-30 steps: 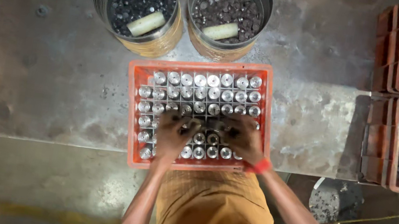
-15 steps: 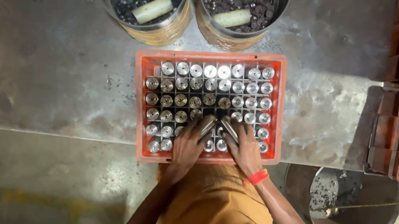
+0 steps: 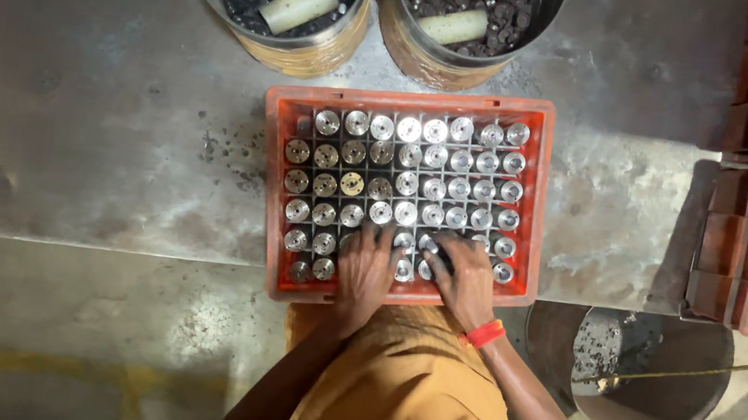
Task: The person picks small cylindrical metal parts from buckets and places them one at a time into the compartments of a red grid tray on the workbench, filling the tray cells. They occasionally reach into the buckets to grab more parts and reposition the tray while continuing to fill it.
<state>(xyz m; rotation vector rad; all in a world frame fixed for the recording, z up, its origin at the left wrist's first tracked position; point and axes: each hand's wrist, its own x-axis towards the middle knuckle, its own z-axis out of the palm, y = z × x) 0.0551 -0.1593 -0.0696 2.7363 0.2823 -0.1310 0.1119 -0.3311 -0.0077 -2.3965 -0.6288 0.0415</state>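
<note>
Counter (image 3: 90, 128): carries our orange crate (image 3: 533, 204) of upright metal cylinders (image 3: 407, 185). Left hand (image 3: 365, 273), right hand (image 3: 465, 278): fingers spread over the near rows, grip unclear. Risk: a nudged cylinder may tip into its neighbours.

Orange-red crate (image 3: 533, 204). Shiny silver metal pieces (image 3: 409, 184), few yellowish. Grey bench (image 3: 83, 107), dark specks. Red wristband (image 3: 483, 334). Mustard-yellow cloth (image 3: 414, 404). Black bits in gold-sided buckets (image 3: 313, 55).
</note>
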